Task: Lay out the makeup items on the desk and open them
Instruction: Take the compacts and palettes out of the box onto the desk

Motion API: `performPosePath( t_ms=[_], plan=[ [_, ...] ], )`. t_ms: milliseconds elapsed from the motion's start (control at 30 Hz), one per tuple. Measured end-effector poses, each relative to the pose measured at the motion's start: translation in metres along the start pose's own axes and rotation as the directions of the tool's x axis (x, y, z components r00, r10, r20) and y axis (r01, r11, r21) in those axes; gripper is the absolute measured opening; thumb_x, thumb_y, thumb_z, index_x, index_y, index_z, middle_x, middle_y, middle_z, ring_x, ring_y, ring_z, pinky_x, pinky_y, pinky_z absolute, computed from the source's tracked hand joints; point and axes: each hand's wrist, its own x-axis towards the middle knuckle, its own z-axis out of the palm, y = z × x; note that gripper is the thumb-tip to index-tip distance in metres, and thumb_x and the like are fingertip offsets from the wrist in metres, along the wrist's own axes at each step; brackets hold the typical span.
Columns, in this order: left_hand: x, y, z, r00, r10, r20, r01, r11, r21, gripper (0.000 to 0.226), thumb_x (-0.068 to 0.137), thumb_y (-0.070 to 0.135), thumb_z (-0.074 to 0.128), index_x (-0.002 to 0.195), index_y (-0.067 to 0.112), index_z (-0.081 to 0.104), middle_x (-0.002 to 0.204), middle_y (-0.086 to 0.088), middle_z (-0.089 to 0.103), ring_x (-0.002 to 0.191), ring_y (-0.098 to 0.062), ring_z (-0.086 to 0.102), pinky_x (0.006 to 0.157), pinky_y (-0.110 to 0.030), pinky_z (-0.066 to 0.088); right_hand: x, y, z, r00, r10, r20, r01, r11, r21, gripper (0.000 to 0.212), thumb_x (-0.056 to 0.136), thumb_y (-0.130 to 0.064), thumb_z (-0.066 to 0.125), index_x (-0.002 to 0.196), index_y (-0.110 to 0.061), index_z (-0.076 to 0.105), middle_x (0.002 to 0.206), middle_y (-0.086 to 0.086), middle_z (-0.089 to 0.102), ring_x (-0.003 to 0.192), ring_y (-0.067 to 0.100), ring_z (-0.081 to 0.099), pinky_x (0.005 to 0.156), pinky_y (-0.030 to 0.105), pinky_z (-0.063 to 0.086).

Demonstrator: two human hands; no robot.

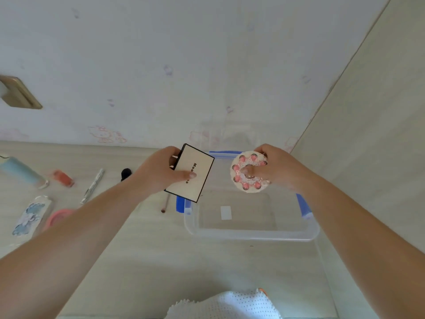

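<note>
- Head view, centre of the frame: two bare hands are held up over a clear bin [253, 233], each with one makeup item.
- Left hand [158, 173] grips a flat rectangular palette [193, 173], cream-faced with a thin black edge and black lettering; the thumb lies across its face and the other fingers curl behind its upper-left end. It hangs tilted over the bin's left rim.
- Right hand [276, 169] holds a round compact [249, 173], white, its bumpy lid ringed with pink beads; the thumb presses the lid's middle and the fingers wrap its right edge. It sits above the bin's far side.
- One bin: see-through plastic, rectangular with rounded corners, blue clips on its left, right and far sides, one white label on its floor.
- Table [142, 261]: pale wood grain, matte.
- Left of the frame, lying on the table:
  - one pale blue tube [21, 172], cylindrical;
  - one small red-orange bottle [63, 178], blurred;
  - one slim silver pen-like stick [93, 186];
  - one flat oblong case [32, 215] with a blue print;
  - one pink round lid-like piece [57, 217], partly hidden by the left forearm.
- One dark brush head [126, 173] shows behind the left wrist, and one thin brown pencil [165, 203] below the palette.
- Bottom centre: white dotted fabric [230, 305].
</note>
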Motion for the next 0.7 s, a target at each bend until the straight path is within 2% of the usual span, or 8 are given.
performPosePath(
  t_ms=[33,100,167,233,333,467,600,700],
  plan=[
    [-0.004,-0.007,-0.006,1.000,-0.017,-0.013,0.017,0.999,-0.044,0.046,0.074,0.016,0.077,0.114,0.016,0.056,0.102,0.001,0.070,0.087,-0.013,0.068,0.070,-0.026,0.052,-0.001,-0.006,0.005,1.000,-0.008,0.008,0.008,1.000,0.023,0.043,0.075,-0.031,0.076,0.108,-0.020,0.053,0.106,0.000,0.061,0.096,0.021,0.061,0.078,0.038,0.056],
    [-0.012,-0.022,-0.019,0.997,-0.058,-0.042,0.051,0.988,-0.148,0.044,0.075,0.015,0.077,0.114,0.015,0.056,0.099,0.002,0.070,0.084,-0.009,0.068,0.062,-0.019,0.049,-0.001,-0.021,0.018,0.999,-0.027,0.027,0.025,0.996,0.080,0.039,0.074,-0.030,0.077,0.103,-0.022,0.052,0.103,-0.002,0.060,0.091,0.018,0.061,0.073,0.034,0.055],
    [-0.021,-0.038,-0.035,0.993,-0.097,-0.070,0.078,0.968,-0.240,0.039,0.077,0.015,0.076,0.110,0.016,0.057,0.094,0.004,0.071,0.078,-0.005,0.067,0.054,-0.013,0.045,0.000,-0.042,0.034,0.998,-0.042,0.047,0.034,0.989,0.147,0.039,0.074,-0.027,0.077,0.103,-0.022,0.052,0.100,-0.003,0.061,0.089,0.017,0.062,0.071,0.034,0.056],
    [-0.028,-0.055,-0.053,0.988,-0.132,-0.081,0.102,0.947,-0.306,0.035,0.078,0.015,0.075,0.108,0.017,0.057,0.095,0.003,0.072,0.076,-0.006,0.067,0.051,-0.012,0.044,0.000,-0.063,0.051,0.996,-0.056,0.067,0.039,0.971,0.237,0.038,0.075,-0.023,0.077,0.105,-0.020,0.053,0.100,-0.002,0.062,0.091,0.018,0.063,0.073,0.034,0.056],
    [-0.039,-0.085,-0.081,0.983,-0.167,-0.074,0.133,0.933,-0.335,0.033,0.078,0.014,0.074,0.107,0.017,0.057,0.098,0.001,0.072,0.076,-0.005,0.068,0.056,-0.017,0.047,0.000,-0.095,0.078,0.991,-0.088,0.097,0.057,0.956,0.287,0.038,0.077,-0.021,0.075,0.107,-0.019,0.053,0.103,-0.001,0.062,0.097,0.021,0.064,0.077,0.037,0.057],
    [-0.050,-0.123,-0.109,0.974,-0.218,-0.054,0.185,0.914,-0.360,0.027,0.079,0.012,0.073,0.100,0.021,0.058,0.097,-0.001,0.072,0.084,-0.013,0.069,0.073,-0.029,0.051,0.006,-0.127,0.111,0.990,-0.105,0.099,0.082,0.974,0.211,0.041,0.075,-0.026,0.076,0.109,-0.021,0.054,0.107,0.000,0.062,0.099,0.020,0.063,0.083,0.039,0.055],
    [-0.062,-0.171,-0.123,0.951,-0.308,-0.034,0.277,0.893,-0.354,0.031,0.074,0.014,0.077,0.097,0.024,0.060,0.095,-0.001,0.073,0.088,-0.016,0.069,0.078,-0.034,0.053,0.005,-0.148,0.146,0.988,-0.102,0.116,0.084,0.985,0.151,0.041,0.076,-0.030,0.075,0.111,-0.023,0.053,0.106,-0.003,0.063,0.097,0.018,0.062,0.083,0.033,0.053],
    [-0.068,-0.206,-0.122,0.922,-0.386,0.004,0.365,0.867,-0.338,0.039,0.072,0.014,0.079,0.106,0.016,0.060,0.097,-0.006,0.073,0.091,-0.021,0.069,0.079,-0.039,0.055,0.001,-0.153,0.176,0.987,-0.072,0.146,0.048,0.985,0.165,0.042,0.079,-0.028,0.073,0.115,-0.022,0.052,0.105,-0.003,0.063,0.097,0.018,0.062,0.082,0.034,0.052]
  ],
)
